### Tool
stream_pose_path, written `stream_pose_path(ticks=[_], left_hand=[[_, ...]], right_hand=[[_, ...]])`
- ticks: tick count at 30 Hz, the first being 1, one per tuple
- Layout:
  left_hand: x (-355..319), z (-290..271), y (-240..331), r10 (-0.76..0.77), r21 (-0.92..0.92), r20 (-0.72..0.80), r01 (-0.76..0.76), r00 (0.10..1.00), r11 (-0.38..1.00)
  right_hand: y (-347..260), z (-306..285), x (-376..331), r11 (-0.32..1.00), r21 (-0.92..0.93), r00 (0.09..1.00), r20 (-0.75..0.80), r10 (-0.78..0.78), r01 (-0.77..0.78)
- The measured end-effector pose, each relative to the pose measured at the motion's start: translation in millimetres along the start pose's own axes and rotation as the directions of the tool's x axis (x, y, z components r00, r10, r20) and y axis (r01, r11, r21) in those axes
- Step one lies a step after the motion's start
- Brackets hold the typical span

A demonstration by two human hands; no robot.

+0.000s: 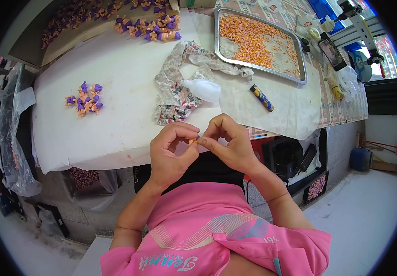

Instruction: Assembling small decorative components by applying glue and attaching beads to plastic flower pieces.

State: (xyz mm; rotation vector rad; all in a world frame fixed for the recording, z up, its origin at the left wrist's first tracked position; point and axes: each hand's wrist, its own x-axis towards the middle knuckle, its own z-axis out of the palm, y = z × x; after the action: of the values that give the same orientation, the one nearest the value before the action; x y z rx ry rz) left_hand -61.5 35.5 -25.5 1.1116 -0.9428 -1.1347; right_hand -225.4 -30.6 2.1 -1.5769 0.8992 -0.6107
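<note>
Left hand (pixel 167 149) — thumb and index pinched on tiny peach-and-purple figurine (pixel 193 141), remaining fingers loosely bent. Right hand (pixel 231 140) — thumb and index closed on same figurine, fingertips close to left's. Figurine between hands, near front edge of white-covered worktable (pixel 120 133).

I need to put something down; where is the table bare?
The white paper is bare between the small figures and flowered cloth, and right of the dark cylinder. Crowded: cloth, white bottle, metal tray, far-edge figures.

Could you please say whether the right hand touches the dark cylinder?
Apart: the head view shows bare pale sheet between the right hand and the dark cylinder.
</note>
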Motion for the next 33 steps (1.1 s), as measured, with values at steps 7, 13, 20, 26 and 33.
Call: stream_pose_path(ticks=[7,13,20,26,33], left_hand=[[-1.3,0.4,-4.5,-0.087,-0.222,0.056,0.098,0.995,0.97],[1.0,0.5,-5.8,-0.025,-0.182,0.062,0.035,0.998,0.983],[0.9,-3.4,-6.1,-0.031,-0.215,0.083,0.048,0.996,0.975],[0.3,-1.7,-2.9,-0.049,-0.216,0.101,0.07,0.994,0.974],[-0.6,-1.3,-4.8,0.028,-0.131,0.093,-0.015,0.995,0.991]], right_hand=[[3.0,-6.5,-2.6,0.976,0.2,0.993,0.1,0.07,-0.089],[7.5,-5.5,-4.4,0.992,0.127,0.998,0.057,-0.012,0.005],[2.4,-5.7,-1.4,0.932,-0.222,0.957,0.019,-0.289,0.286],[-1.2,-1.1,-4.8,0.929,-0.252,0.962,0.026,-0.273,0.27],[2.4,0.4,-7.4,0.968,-0.173,0.983,0.007,-0.183,0.181]])
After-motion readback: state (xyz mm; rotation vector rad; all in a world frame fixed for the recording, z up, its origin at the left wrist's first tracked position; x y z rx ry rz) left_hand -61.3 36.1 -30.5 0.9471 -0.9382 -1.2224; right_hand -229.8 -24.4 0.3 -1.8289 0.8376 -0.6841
